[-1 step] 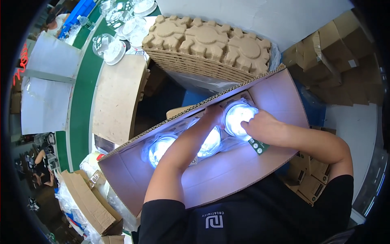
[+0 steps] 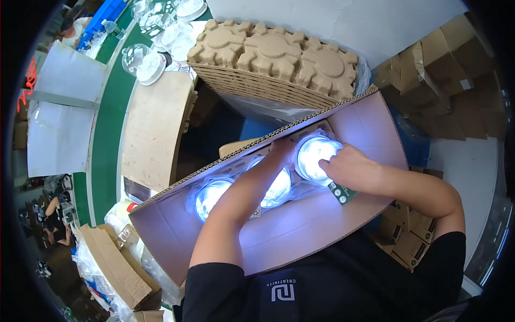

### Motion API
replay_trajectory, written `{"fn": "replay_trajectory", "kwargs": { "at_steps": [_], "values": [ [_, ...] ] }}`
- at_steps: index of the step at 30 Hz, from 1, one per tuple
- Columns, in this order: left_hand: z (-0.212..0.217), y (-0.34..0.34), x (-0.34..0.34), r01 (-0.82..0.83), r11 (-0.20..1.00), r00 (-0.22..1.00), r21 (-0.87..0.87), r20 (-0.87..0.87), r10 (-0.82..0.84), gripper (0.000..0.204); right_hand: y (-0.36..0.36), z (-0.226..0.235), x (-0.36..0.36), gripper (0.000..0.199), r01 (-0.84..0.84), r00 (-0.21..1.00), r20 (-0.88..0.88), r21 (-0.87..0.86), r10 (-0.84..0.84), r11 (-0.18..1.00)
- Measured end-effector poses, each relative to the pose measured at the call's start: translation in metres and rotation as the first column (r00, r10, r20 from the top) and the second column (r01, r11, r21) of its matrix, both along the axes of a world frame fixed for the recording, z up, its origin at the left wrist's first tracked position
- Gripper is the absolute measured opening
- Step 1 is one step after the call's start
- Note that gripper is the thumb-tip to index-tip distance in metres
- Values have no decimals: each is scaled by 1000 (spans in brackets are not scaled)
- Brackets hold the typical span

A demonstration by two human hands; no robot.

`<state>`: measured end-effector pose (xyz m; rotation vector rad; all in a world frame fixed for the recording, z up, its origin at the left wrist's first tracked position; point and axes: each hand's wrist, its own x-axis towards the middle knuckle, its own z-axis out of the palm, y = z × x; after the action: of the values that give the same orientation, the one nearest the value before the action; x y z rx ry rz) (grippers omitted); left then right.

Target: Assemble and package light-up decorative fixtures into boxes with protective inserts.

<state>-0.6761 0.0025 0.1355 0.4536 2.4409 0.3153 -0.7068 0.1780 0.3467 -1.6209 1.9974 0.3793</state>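
Observation:
Inside a long open cardboard box (image 2: 300, 233) stand several glowing round lamps in clear plastic covers. My right hand (image 2: 351, 169) is closed at the right side of the rightmost lamp (image 2: 314, 155), its fingers curled over the rim and the thumb across the bright face. On the same lamp's left side lies my left hand (image 2: 283, 148), reaching down close to the cover; its fingers are mostly hidden. Beneath my left forearm show the middle lamp (image 2: 280, 188) and the left lamp (image 2: 209, 198), both partly covered. A green card (image 2: 341, 193) sticks out below the rightmost lamp.
Beyond the box rises a stack of moulded pulp trays (image 2: 273, 51). A wooden board (image 2: 155, 129) lies left, beside a green table (image 2: 102, 139) bearing clear-covered lamps (image 2: 147, 67). Cartons (image 2: 429, 70) are piled at right; an opened carton (image 2: 118, 265) sits lower left.

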Motion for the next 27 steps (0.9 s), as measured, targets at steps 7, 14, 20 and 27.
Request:
{"fn": "replay_trajectory", "kwargs": {
  "at_steps": [7,14,20,27],
  "values": [
    [-42,1,2,-332,938,941,102,-34,337,29,-1,27,-7,18,-31,999,16,-74,32,997],
    [-4,-6,5,-149,974,952,170,-242,188,58,0,-2,-8,20,-41,999,16,-180,45,983],
    [50,-6,6,-189,960,959,206,-170,225,56,-6,1,-6,20,-58,997,-59,-183,48,981],
    [159,-29,64,255,956,967,144,-60,-249,16,-12,-13,-8,15,-90,995,-65,-157,80,984]
  ]
}}
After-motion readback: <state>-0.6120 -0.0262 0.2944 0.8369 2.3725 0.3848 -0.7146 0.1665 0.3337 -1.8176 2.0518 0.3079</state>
